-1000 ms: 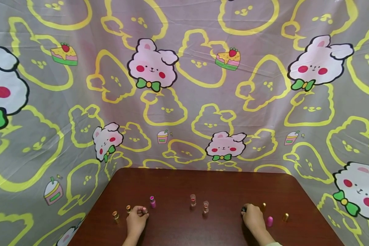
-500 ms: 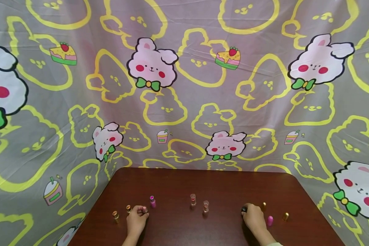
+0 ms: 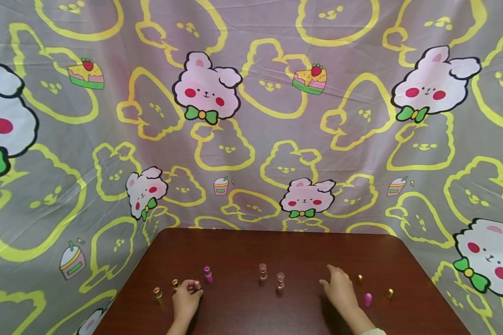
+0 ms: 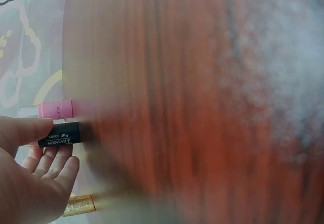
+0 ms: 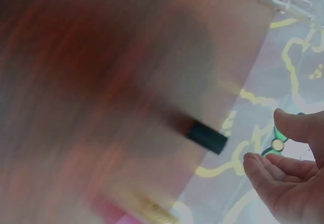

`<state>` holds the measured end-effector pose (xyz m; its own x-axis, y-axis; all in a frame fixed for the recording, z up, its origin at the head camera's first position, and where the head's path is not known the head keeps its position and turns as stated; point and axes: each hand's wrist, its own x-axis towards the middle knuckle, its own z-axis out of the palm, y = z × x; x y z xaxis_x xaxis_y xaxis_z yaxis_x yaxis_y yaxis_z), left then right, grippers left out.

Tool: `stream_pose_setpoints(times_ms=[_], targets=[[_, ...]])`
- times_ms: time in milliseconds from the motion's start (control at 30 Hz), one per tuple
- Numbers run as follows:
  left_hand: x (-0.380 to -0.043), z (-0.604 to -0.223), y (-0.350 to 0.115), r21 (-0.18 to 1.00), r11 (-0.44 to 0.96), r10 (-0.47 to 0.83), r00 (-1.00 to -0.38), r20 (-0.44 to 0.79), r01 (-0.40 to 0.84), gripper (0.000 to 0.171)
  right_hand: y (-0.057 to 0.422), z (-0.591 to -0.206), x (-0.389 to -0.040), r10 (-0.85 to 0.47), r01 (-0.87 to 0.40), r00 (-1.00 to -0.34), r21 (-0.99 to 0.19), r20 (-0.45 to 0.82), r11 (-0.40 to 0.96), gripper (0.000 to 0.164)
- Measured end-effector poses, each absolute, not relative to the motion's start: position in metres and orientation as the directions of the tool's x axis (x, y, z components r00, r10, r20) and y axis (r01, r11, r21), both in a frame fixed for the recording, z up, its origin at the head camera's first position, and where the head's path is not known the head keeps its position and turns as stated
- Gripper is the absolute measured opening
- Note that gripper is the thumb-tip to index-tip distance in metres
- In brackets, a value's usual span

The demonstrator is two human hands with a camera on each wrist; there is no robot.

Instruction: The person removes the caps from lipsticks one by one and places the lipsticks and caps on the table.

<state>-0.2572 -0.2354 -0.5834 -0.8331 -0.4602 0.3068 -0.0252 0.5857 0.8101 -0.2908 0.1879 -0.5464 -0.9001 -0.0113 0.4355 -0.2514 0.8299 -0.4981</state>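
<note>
A brown desk [image 3: 310,251] fills the foreground. At 9 o'clock, the left hand [image 3: 185,300] pinches a black lipstick [image 4: 59,134], probably to steady it; at 3 o'clock, the right hand [image 3: 339,289], thumb and fingers apart, holds nothing. Gold lipsticks [image 3: 158,298] stand towards 10 o'clock from the left hand. A black cap [image 5: 207,136], pink cap [image 3: 368,300] and gold caps [image 3: 389,294] stand near the right hand, seemingly spaced for easy reach.

Bench [image 3: 299,260], dark reddish-brown, rounded far corners. At left stand two gold cylindrical lipstick tubes [image 3: 158,296] and, farther back, one magenta lipstick tube [image 3: 208,275]. Centre: two transparent lipstick tubes [image 3: 280,282], red inside. Right: two gold caps [image 3: 389,294], one bright pink rounded cap [image 3: 368,300] near them. Behind hangs grey cloth [image 3: 276,132], printed with yellow outlines and white rabbit heads [image 3: 207,88].
</note>
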Motion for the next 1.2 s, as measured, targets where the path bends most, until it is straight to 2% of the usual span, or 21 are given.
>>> stream_pose_setpoints(times_ms=[533, 767, 1200], targets=[[-0.258, -0.585, -0.235, 0.802, 0.597, -0.454, -0.838, 0.302, -0.035, 0.023, 0.14, -0.542, -0.288, -0.146, -0.386, -0.899, -0.59, 0.414, 0.709, 0.043], [-0.257, -0.584, -0.235, 0.8, 0.597, -0.456, -0.843, 0.286, -0.051, 0.024, 0.127, -0.542, -0.294, -0.28, -0.454, -0.891, -0.659, 0.359, 0.6, 0.04], [-0.256, -0.583, -0.235, 0.808, 0.587, -0.457, -0.845, 0.276, -0.053, 0.022, 0.115, -0.547, -0.306, -0.415, -0.525, -0.847, -0.641, 0.331, 0.559, 0.04]])
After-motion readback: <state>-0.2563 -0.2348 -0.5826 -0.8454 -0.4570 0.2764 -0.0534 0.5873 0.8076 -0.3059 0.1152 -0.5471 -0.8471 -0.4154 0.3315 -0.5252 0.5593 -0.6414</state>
